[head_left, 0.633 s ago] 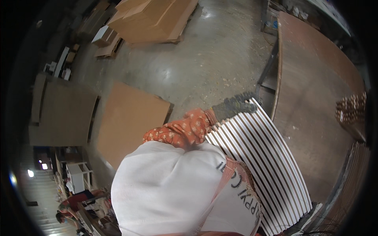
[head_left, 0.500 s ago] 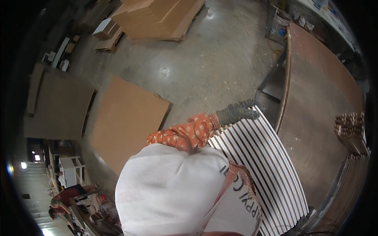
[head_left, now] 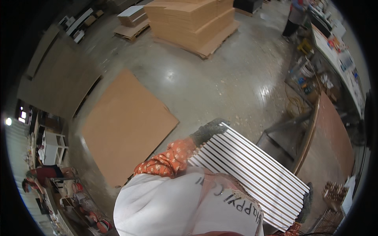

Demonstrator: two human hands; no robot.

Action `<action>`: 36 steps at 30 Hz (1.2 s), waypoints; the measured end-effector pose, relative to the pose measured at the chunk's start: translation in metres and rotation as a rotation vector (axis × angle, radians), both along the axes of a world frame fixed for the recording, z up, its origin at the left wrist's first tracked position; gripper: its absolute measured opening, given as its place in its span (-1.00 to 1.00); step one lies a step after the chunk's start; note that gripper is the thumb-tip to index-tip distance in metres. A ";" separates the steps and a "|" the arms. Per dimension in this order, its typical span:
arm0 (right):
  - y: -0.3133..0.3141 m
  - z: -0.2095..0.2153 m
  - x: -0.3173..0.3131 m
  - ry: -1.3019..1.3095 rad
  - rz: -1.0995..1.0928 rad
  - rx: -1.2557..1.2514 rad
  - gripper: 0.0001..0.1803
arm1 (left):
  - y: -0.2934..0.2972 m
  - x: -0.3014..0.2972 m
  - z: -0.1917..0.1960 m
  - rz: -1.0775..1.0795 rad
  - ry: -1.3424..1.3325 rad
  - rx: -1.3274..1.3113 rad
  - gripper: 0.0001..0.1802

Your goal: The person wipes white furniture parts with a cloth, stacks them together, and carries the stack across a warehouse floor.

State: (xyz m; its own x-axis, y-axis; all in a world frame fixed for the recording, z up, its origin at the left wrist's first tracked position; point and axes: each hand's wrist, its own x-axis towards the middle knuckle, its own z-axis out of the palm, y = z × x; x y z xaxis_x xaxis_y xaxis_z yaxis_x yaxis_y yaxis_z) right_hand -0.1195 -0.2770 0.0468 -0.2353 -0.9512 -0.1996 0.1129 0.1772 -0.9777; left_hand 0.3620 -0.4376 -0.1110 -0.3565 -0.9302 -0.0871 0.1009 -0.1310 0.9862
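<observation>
A large brown board (head_left: 126, 126) lies flat on the concrete floor (head_left: 220, 82). Beyond it, a stack of boards (head_left: 193, 19) sits on a pallet (head_left: 216, 41).

Left hand (head_left: 208, 132) wore a dark grey knit glove, sleeve above it orange with a small pale print. Right hand (head_left: 305, 202) had the same dark glove and orange cuff. Torso was in a white garment with dark lettering.

One slatted panel (head_left: 252, 169), two gloved hands, one floor board (head_left: 126, 126).
</observation>
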 end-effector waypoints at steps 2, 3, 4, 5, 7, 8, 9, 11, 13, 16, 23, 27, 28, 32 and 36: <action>-0.057 -0.021 -0.004 0.046 0.127 0.025 -0.50 | -0.006 0.024 -0.034 0.108 0.061 -0.024 -0.59; -0.095 -0.036 -0.010 0.045 0.208 0.040 -0.50 | -0.008 0.032 -0.047 0.168 0.150 0.023 -0.60; -0.123 -0.035 -0.005 0.193 0.277 0.036 -0.50 | -0.003 0.037 -0.027 0.252 0.203 0.117 -0.64; -0.148 -0.058 -0.022 0.309 0.302 0.013 -0.50 | 0.000 0.040 -0.008 0.334 0.257 0.211 -0.67; -0.197 -0.057 -0.001 0.075 0.416 0.075 -0.51 | 0.003 0.042 0.016 0.445 0.145 0.317 -0.66; -0.223 -0.072 -0.008 0.065 0.502 0.084 -0.51 | 0.001 0.046 0.019 0.494 0.093 0.371 -0.66; -0.246 -0.077 -0.002 0.074 0.528 0.116 -0.52 | 0.005 0.051 0.016 0.515 -0.014 0.330 -0.64; -0.283 -0.065 0.037 0.152 0.580 0.104 -0.53 | 0.005 0.073 0.005 0.539 -0.224 0.250 -0.61; -0.315 -0.067 0.044 0.094 0.645 0.177 -0.55 | 0.006 0.078 -0.007 0.572 -0.248 0.294 -0.59; -0.374 -0.095 0.051 0.149 0.754 0.196 -0.54 | 0.002 0.094 -0.014 0.607 -0.149 0.364 -0.59; -0.471 -0.085 0.114 0.465 0.910 0.109 -0.53 | -0.016 0.115 -0.069 0.749 -0.049 0.273 -0.64; -0.544 -0.087 0.172 0.304 1.044 0.216 -0.53 | -0.028 0.130 -0.029 0.875 -0.018 0.376 -0.67; -0.559 -0.088 0.187 0.296 1.078 0.221 -0.53 | -0.023 0.135 -0.037 0.892 -0.151 0.294 -0.67; -0.614 -0.100 0.255 0.290 1.213 0.219 -0.53 | -0.027 0.147 -0.019 1.027 -0.130 0.395 -0.66; -0.651 -0.101 0.325 0.380 1.334 0.223 -0.49 | -0.039 0.174 -0.009 1.103 -0.086 0.446 -0.58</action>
